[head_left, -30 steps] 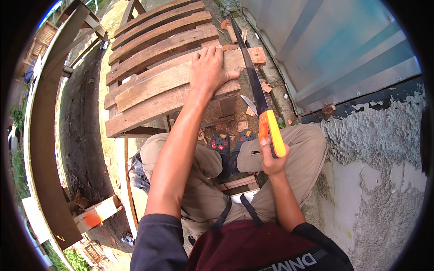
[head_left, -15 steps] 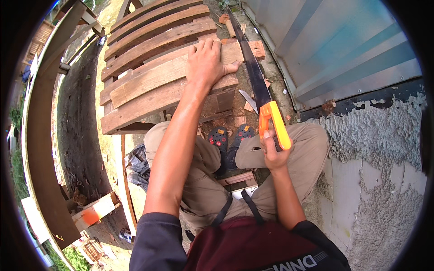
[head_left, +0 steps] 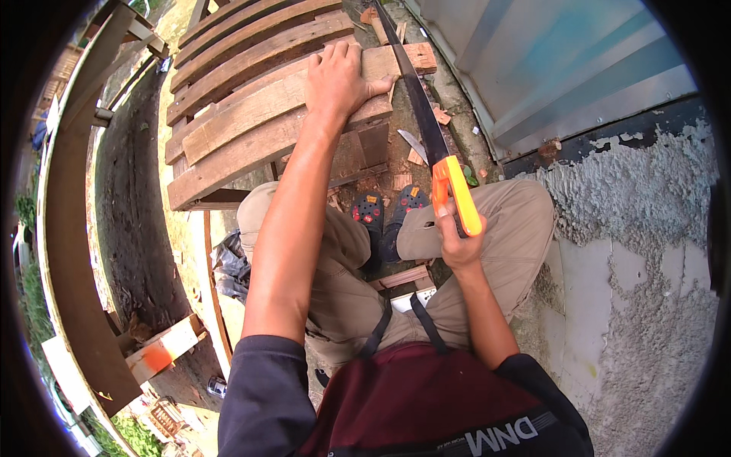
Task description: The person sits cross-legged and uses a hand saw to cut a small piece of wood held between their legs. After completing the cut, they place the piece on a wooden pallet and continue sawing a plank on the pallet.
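My left hand presses down on a wooden plank that lies across a slatted wooden bench. Its thumb sticks out to the right; the fingertips bend over the plank's far side, mostly out of sight. My right hand is closed around the yellow and orange handle of a hand saw. The long dark blade points away from me and crosses the plank near its right end. How deep the teeth sit in the wood, I cannot tell.
The slatted bench stands ahead to the left. On the ground below are a smaller blade and wood scraps. A metal sheet and a rough wall flank the right. A dark plastic bag lies by my left leg.
The whole view has shifted, so most things sit slightly higher in it. Against the plank, the saw has slid a little toward me. My left hand stays on the plank.
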The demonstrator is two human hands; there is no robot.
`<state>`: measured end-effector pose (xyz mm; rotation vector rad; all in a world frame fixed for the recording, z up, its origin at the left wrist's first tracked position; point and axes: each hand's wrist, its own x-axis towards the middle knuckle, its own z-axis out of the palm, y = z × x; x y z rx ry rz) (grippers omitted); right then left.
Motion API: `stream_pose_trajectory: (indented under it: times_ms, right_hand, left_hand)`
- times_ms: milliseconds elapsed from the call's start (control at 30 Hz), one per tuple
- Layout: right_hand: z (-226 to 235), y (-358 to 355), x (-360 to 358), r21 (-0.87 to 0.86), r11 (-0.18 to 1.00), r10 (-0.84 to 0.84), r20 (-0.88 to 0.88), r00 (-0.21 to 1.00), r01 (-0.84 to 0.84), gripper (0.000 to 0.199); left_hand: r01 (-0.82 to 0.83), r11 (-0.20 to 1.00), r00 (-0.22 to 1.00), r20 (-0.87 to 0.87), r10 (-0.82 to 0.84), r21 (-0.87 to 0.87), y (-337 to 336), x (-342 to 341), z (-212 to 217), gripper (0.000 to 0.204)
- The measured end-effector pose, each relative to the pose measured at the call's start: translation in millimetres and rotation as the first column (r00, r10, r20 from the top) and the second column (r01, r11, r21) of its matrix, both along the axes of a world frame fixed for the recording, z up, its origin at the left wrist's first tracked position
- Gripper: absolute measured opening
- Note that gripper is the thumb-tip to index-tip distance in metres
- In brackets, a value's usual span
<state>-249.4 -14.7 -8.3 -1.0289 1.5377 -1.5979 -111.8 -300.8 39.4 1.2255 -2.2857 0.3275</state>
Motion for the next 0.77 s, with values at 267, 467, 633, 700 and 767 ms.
stream_pose_trajectory:
  times_ms: [267,467,633,700,767]
  right_hand:
    - [17.4,-95.7,-16.0,-0.064,0.997,0.052,0.141,0.989,-0.043,0.022]
    - [-22.6,-7.6,-6.2,-0.098,0.992,0.05,-0.249,0.967,-0.076,0.011]
    - [-52.5,68.4,-11.1,-0.186,0.975,0.046,-0.372,0.927,-0.123,0.007]
    - [-38.9,18.1,-26.0,-0.092,0.985,0.1,-0.361,0.927,-0.143,0.007]
    - [-32.3,-15.1,-21.9,-0.057,0.995,0.077,-0.152,0.985,-0.087,0.008]
  left_hand:
    - [-0.002,0.999,1.0,0.018,0.001,0.053,1.0,-4.8,4.1,0.075]
    - [0.01,0.998,1.0,0.015,-0.011,0.07,-1.0,-1.3,4.9,0.075]
    - [0.021,0.993,1.0,-0.005,-0.02,0.118,1.8,1.8,7.1,0.074]
    - [0.016,0.991,1.0,0.012,-0.018,0.133,-2.4,-1.8,10.0,0.074]
    - [0.011,0.988,0.999,0.028,-0.015,0.157,5.2,-3.6,7.6,0.074]
